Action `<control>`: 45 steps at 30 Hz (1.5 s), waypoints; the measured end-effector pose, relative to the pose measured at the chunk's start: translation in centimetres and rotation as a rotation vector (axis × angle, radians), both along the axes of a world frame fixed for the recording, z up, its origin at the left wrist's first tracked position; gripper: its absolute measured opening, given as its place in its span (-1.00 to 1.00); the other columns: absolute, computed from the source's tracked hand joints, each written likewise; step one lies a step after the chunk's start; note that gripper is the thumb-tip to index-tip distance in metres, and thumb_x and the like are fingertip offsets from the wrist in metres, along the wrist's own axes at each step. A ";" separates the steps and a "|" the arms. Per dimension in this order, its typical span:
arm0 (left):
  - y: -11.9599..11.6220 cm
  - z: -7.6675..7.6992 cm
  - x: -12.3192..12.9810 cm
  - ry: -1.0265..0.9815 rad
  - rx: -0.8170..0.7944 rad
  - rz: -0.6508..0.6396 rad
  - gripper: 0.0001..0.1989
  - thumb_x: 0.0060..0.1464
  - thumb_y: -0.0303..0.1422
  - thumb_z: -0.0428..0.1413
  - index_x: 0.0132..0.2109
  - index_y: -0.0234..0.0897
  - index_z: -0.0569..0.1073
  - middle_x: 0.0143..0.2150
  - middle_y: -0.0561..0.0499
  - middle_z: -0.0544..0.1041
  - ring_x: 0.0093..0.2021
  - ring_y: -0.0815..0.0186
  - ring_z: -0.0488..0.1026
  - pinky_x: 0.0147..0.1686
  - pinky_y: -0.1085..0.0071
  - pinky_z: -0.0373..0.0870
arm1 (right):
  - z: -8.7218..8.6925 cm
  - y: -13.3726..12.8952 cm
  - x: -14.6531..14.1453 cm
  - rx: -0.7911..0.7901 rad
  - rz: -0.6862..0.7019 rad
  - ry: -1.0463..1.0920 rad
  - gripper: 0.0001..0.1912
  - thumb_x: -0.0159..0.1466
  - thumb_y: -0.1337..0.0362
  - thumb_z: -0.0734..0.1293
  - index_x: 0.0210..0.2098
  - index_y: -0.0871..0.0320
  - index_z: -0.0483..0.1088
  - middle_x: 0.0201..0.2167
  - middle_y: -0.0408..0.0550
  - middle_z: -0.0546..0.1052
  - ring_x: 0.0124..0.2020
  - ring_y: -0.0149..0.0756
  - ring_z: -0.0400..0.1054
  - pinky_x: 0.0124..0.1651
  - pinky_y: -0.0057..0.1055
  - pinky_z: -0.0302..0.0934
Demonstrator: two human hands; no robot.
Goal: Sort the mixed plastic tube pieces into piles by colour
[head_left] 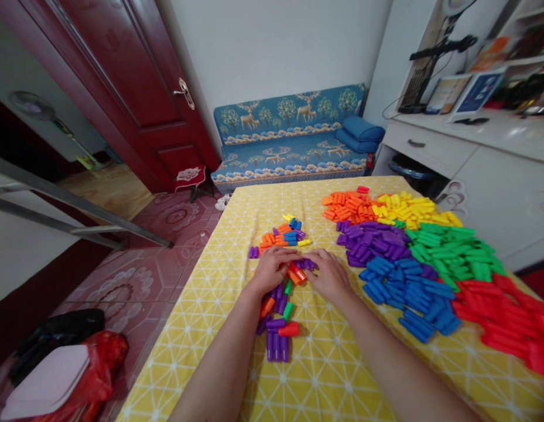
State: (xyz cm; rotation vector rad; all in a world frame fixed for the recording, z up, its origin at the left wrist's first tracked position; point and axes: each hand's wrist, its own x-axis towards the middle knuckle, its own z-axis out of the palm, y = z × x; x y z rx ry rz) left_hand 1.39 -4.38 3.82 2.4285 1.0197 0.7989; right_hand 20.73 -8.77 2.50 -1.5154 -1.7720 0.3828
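Note:
Small coloured plastic caps lie in a mixed group at the middle of the yellow patterned tablecloth [201, 328]. My left hand [274, 268] has its fingers bent over this group, beside some orange-red caps [297, 274]. On the other side of them is my right hand [328, 272], its fingers curled close to purple caps [307, 264]. What either hand grips is hidden. Nearer to me lie purple caps [277, 346], a red cap [289, 329] and green caps [288, 310]. Beyond the hands are orange caps [267, 240] and blue ones [290, 238].
Sorted piles fill the table's right side: orange [348, 206], yellow [414, 210], purple [372, 240], green [458, 252], blue [410, 293] and red [504, 319]. A blue sofa [289, 140] stands behind the table, a white cabinet [509, 181] at the right.

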 end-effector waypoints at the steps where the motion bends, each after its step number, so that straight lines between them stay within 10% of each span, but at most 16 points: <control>1: 0.0 0.1 0.0 0.009 -0.003 -0.008 -0.57 0.07 -0.56 0.03 0.00 -0.02 0.52 0.02 0.04 0.55 0.04 0.22 0.41 0.12 0.15 0.24 | -0.1 -0.1 -0.2 -0.011 -0.001 -0.030 -0.64 0.03 0.42 0.36 -0.17 0.02 0.50 -0.18 -0.05 0.50 -0.14 -0.18 0.36 -0.07 -0.25 0.25; 5: 0.0 0.2 0.0 0.000 -0.039 -0.007 -0.67 0.04 -0.49 0.11 -0.06 -0.10 0.55 -0.09 0.01 0.58 -0.04 0.22 0.44 0.09 0.21 0.26 | -0.4 0.1 -0.8 -0.002 -0.035 0.203 -0.75 0.08 0.35 0.35 -0.20 0.11 0.47 -0.24 -0.04 0.49 -0.27 -0.26 0.39 -0.23 -0.34 0.29; 10: 0.1 0.0 0.0 -0.012 -0.077 0.017 -0.79 0.03 -0.37 0.18 -0.14 -0.16 0.57 -0.17 -0.02 0.59 -0.09 0.21 0.46 0.06 0.24 0.27 | 0.3 1.0 0.1 0.030 -0.228 1.042 -0.67 0.16 0.00 0.33 -0.33 0.18 0.38 -0.48 -0.12 0.50 -0.51 -0.37 0.36 -0.38 -0.40 0.27; 15: 0.0 0.1 0.1 -0.018 -0.079 0.047 -0.81 0.04 -0.32 0.18 -0.15 -0.18 0.56 -0.18 -0.03 0.59 -0.11 0.20 0.45 0.02 0.25 0.29 | 1.5 1.4 2.4 0.266 -0.245 1.520 -0.45 0.18 -0.24 0.18 -0.30 0.14 0.37 -0.23 0.00 0.55 -0.35 -0.34 0.45 -0.26 -0.38 0.31; 20: 0.0 -0.1 0.1 -0.045 -0.097 0.065 -0.83 0.09 -0.28 0.14 -0.19 -0.21 0.54 -0.20 -0.03 0.58 -0.14 0.20 0.46 -0.03 0.28 0.31 | 1.3 1.2 2.7 0.180 -0.112 1.548 -0.43 0.25 -0.25 0.03 -0.13 0.05 0.34 0.05 0.01 0.47 -0.15 -0.25 0.47 -0.24 -0.34 0.31; 25: 0.2 -0.5 0.1 -0.115 -0.131 0.093 -0.79 0.14 -0.27 0.08 -0.19 -0.27 0.52 -0.25 -0.07 0.58 -0.21 0.22 0.48 -0.11 0.31 0.35 | 0.6 0.6 0.3 -0.123 -0.063 1.106 -0.45 0.23 -0.16 0.17 -0.12 0.17 0.42 -0.17 0.07 0.56 -0.45 -0.36 0.42 -0.49 -0.47 0.17; 33: -0.1 -0.2 0.1 -0.226 -0.206 0.015 -0.79 0.14 -0.27 0.10 -0.18 -0.28 0.56 -0.24 -0.07 0.60 -0.21 0.24 0.50 -0.13 0.35 0.38 | -0.5 -0.1 -2.3 -0.141 0.092 0.571 -0.71 0.09 0.23 0.36 -0.18 0.16 0.47 -0.36 -0.07 0.56 -0.46 -0.34 0.39 -0.38 -0.40 0.28; 38: 0.0 -0.4 0.1 -0.251 -0.222 0.055 -0.80 0.12 -0.31 0.11 -0.19 -0.29 0.57 -0.24 -0.09 0.61 -0.21 0.24 0.52 -0.14 0.34 0.40 | -0.3 0.1 -1.8 -0.185 0.046 0.818 -0.79 0.04 0.25 0.40 -0.32 0.18 0.45 -0.46 -0.10 0.54 -0.46 -0.33 0.40 -0.37 -0.40 0.27; 45: 0.2 -0.8 0.0 -0.237 -0.222 0.090 -0.81 0.11 -0.35 0.09 -0.22 -0.30 0.58 -0.25 -0.08 0.60 -0.22 0.26 0.52 -0.16 0.35 0.42 | 1.2 0.4 0.3 0.134 -0.182 1.516 -0.51 0.23 -0.15 0.15 -0.19 0.12 0.38 -0.31 -0.04 0.55 -0.39 -0.37 0.41 -0.32 -0.41 0.28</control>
